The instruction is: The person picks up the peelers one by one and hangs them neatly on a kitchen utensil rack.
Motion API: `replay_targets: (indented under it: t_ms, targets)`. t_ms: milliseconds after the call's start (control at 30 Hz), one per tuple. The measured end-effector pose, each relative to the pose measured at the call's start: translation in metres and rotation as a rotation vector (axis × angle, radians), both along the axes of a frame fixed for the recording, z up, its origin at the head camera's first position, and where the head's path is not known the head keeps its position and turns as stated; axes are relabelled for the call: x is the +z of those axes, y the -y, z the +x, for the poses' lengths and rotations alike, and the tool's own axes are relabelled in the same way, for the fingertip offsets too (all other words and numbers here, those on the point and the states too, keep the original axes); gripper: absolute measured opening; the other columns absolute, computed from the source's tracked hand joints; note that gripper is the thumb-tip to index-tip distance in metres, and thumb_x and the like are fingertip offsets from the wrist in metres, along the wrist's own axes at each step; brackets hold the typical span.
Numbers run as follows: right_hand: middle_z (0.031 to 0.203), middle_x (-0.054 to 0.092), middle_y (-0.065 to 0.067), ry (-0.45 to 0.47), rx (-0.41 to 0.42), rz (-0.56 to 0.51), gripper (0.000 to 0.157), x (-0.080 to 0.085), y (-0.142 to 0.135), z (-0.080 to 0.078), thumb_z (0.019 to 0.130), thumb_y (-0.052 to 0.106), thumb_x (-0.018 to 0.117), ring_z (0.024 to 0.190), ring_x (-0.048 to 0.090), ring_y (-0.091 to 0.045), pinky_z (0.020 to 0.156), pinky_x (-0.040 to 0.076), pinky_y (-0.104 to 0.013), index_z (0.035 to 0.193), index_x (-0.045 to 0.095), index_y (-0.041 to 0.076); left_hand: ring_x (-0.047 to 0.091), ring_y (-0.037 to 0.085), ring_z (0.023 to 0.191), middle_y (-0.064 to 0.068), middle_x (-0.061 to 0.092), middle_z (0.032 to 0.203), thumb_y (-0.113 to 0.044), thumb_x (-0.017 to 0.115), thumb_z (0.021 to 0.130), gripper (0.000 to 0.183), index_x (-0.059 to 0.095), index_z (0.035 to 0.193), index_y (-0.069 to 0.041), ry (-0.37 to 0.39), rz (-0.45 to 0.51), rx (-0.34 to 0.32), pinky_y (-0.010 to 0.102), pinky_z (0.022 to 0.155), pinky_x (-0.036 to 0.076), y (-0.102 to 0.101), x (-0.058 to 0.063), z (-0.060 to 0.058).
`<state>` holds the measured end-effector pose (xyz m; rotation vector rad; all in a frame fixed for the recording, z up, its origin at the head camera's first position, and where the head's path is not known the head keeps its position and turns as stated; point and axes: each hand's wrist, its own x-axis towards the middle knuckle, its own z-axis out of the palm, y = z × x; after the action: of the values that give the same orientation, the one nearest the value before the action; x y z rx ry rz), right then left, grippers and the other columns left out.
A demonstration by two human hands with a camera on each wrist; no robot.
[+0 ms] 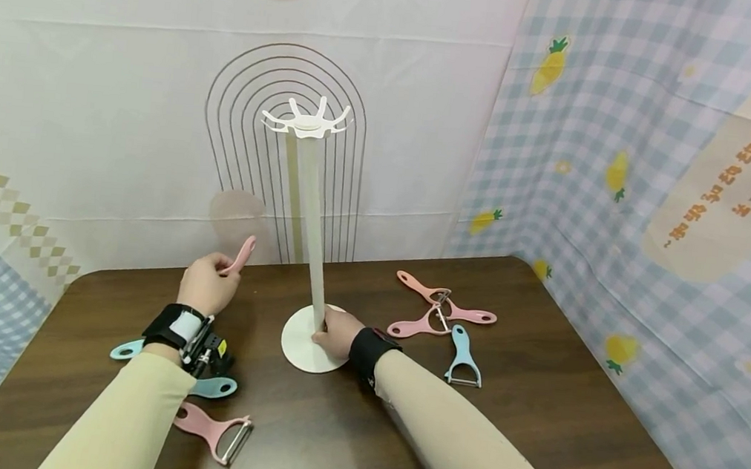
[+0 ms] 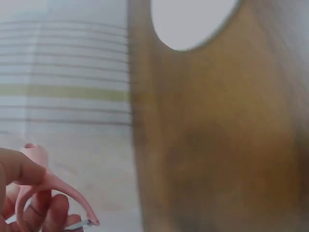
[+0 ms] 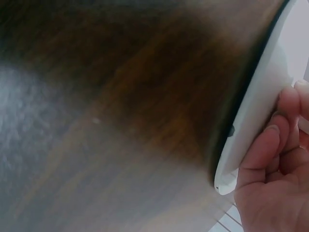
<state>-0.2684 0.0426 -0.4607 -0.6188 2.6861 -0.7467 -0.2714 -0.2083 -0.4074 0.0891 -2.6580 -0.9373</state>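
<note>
My left hand [image 1: 208,282] pinches a pink peeler [image 1: 239,255] over the table's back left. In the left wrist view the peeler [image 2: 53,181] shows its forked head and a bit of metal blade, partly behind the fingers. Low on the pole of a white stand [image 1: 312,221], my right hand [image 1: 338,333] grips with curled fingers, just over the round base [image 1: 299,339]. The right wrist view has the fingers [image 3: 263,147] beside the white base [image 3: 260,106]. Several bare prongs [image 1: 306,120] spread from the stand's top.
Right of the stand lie an orange peeler [image 1: 419,285], two pink peelers [image 1: 413,328] and a blue peeler [image 1: 463,350]. Under my left forearm are blue handles [image 1: 214,387], partly hidden, and another pink peeler [image 1: 211,429]. Cloth curtains [image 1: 416,156] hang behind the wooden table [image 1: 535,397].
</note>
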Motion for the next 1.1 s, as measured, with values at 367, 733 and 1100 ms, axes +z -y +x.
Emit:
replay_targets:
  t_ms: [367,733,1100]
  targets:
    - [0.103,0.064,-0.01,0.027,0.002,-0.02,0.038,-0.01,-0.001,-0.009,0.092,0.017,0.067,0.092,0.057,-0.017,0.089,0.046,-0.033,0.124,0.052,0.001,0.057,0.023,0.075,0.013,0.065,0.091,-0.015,0.058,0.094,0.019,0.064,0.106,-0.001,-0.211,0.165,-0.143,0.032,0.066,0.045,-0.041,0.056,0.005]
    - [0.099,0.064,-0.008,0.011,0.018,-0.002,0.036,-0.009,-0.002,-0.008,0.093,0.017,0.066,0.09,0.057,-0.017,0.085,0.046,-0.032,0.122,0.053,0.002,0.058,0.015,0.071,0.011,0.065,0.088,-0.012,0.06,0.093,0.015,0.062,0.102,0.0,-0.352,0.411,-0.242,0.019,0.057,0.042,-0.072,0.106,0.015]
    - [0.103,0.065,-0.01,0.004,0.029,-0.004,0.038,-0.015,-0.002,-0.01,0.093,0.018,0.066,0.093,0.059,-0.017,0.087,0.047,-0.034,0.124,0.052,0.002,0.06,0.012,0.079,0.019,0.066,0.096,-0.008,0.061,0.093,0.021,0.06,0.106,0.009,-0.446,0.547,-0.255,0.019,0.067,0.045,-0.095,0.161,0.036]
